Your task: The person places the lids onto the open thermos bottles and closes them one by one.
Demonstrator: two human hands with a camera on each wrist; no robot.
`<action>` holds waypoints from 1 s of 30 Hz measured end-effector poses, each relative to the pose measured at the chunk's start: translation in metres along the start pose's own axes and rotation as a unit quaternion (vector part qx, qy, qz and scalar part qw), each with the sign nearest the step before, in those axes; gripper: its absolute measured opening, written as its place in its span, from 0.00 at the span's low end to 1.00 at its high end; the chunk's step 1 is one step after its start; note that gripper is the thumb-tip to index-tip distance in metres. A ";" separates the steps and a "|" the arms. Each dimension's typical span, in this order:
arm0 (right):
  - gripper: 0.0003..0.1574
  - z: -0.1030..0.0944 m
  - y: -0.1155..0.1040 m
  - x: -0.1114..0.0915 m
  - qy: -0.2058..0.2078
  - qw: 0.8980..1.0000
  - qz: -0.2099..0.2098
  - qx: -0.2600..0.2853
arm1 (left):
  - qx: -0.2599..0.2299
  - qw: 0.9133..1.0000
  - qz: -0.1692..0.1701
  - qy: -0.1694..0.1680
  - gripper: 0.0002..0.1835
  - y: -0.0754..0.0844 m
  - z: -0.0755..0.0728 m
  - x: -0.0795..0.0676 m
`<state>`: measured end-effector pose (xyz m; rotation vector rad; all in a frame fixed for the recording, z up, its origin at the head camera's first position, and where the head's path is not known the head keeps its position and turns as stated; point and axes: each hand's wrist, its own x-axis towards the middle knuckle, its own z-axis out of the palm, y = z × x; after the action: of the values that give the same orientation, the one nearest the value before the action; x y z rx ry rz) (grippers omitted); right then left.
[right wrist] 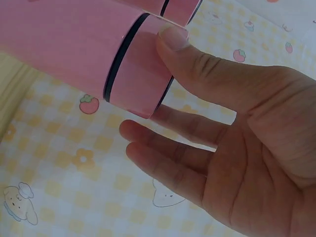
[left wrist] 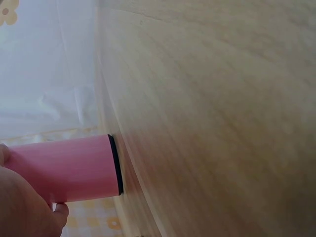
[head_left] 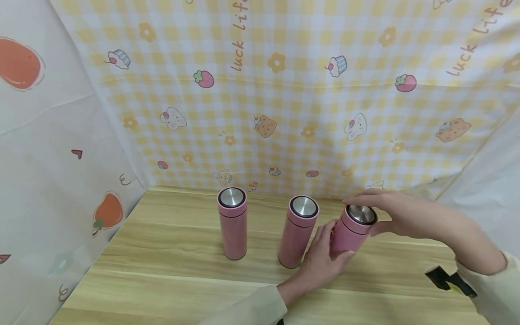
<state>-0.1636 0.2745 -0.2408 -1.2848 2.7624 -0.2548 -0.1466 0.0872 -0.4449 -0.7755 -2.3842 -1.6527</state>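
Note:
Three pink vacuum flasks with steel-topped lids are on the wooden table. My left hand (head_left: 321, 262) grips the body of the rightmost flask (head_left: 345, 239), with the thumb on its near side. In the left wrist view this flask's dark base (left wrist: 116, 165) is right at the tabletop, and the body is upright to slightly tilted. My right hand (head_left: 406, 214) pinches the same flask's pink lid (right wrist: 140, 69) between thumb and forefinger, while the other fingers extend loosely behind it. The middle flask (head_left: 298, 234) stands just left of my left hand, and the left flask (head_left: 234, 225) stands farther off.
Behind the table (head_left: 162, 253) hangs a yellow checked cloth (head_left: 243, 104) with cartoon prints. A white printed cloth (head_left: 53, 180) hangs on the left side. A black strap piece (head_left: 438, 277) shows by my right sleeve (head_left: 497, 289).

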 end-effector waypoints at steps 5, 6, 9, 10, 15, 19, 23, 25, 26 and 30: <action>0.42 0.001 0.001 0.002 -0.003 0.999 -0.031 0.004 | -0.003 1.000 0.001 -0.001 0.39 0.000 -0.001 -0.001; 0.41 0.001 0.001 0.002 -0.005 0.999 -0.035 0.004 | -0.002 1.000 0.001 -0.001 0.39 0.000 -0.001 -0.001; 0.40 0.002 0.001 0.004 -0.009 0.999 -0.039 0.005 | -0.003 1.000 -0.002 -0.005 0.39 0.000 -0.001 -0.001; 0.39 0.002 0.001 0.004 -0.012 0.999 -0.037 0.007 | -0.003 1.000 -0.003 -0.007 0.39 0.001 -0.001 -0.001; 0.40 0.002 0.001 0.005 -0.016 0.999 -0.032 0.019 | -0.005 1.000 -0.008 -0.008 0.39 0.001 -0.001 -0.001; 0.41 0.002 0.000 0.006 -0.021 0.999 -0.022 0.028 | -0.005 1.000 -0.009 -0.006 0.39 0.002 -0.001 -0.001; 0.41 0.002 0.000 0.007 -0.023 0.999 -0.018 0.028 | -0.002 1.000 -0.006 -0.006 0.39 0.002 -0.001 -0.001; 0.41 0.002 -0.001 0.007 -0.020 0.999 -0.021 0.024 | -0.001 1.000 -0.003 -0.004 0.39 0.002 -0.001 0.000; 0.40 0.002 -0.001 0.007 -0.018 0.999 -0.022 0.023 | 0.000 1.000 -0.002 -0.003 0.39 0.002 -0.001 0.000; 0.40 0.002 -0.003 0.008 -0.011 0.999 -0.026 0.016 | 0.001 1.000 0.002 -0.001 0.39 0.001 -0.001 0.000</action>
<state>-0.1659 0.2663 -0.2418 -1.3446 2.6990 -0.2847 -0.1463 0.0866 -0.4437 -0.7830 -2.3837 -1.6491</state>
